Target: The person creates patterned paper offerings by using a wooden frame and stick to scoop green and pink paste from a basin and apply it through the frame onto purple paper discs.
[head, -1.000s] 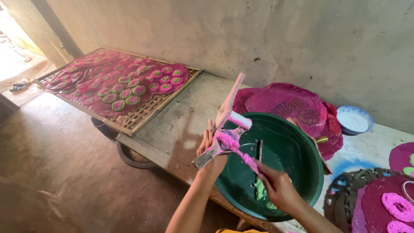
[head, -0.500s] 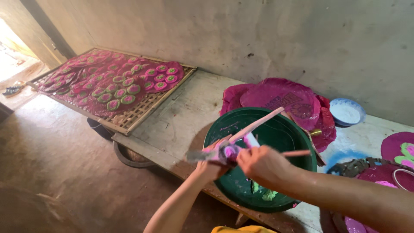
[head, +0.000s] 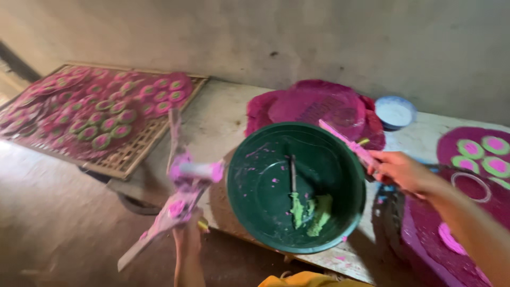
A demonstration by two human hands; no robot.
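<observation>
With the rack [head: 101, 114] already full of discs, our left hand [head: 187, 234] grips the pink-smeared press [head: 178, 191], our right hand [head: 401, 171] grips a stick [head: 348, 142], and green paste [head: 313, 208] remains in the bowl [head: 255, 180].

Soft, dim daylight enters from the far left, where the floor glows palest, leaving the grey wall [head: 329, 37] evenly lit and free of glare. A deep shadow sits beneath the drying rack [head: 133, 154] and along the table edge [head: 340, 263]. Motion blur smears the pink-stained wooden tool [head: 178, 191] in the left hand [head: 187, 236] and softens the right hand [head: 404, 171]; the green basin [head: 255, 180] stays comparatively sharp
</observation>
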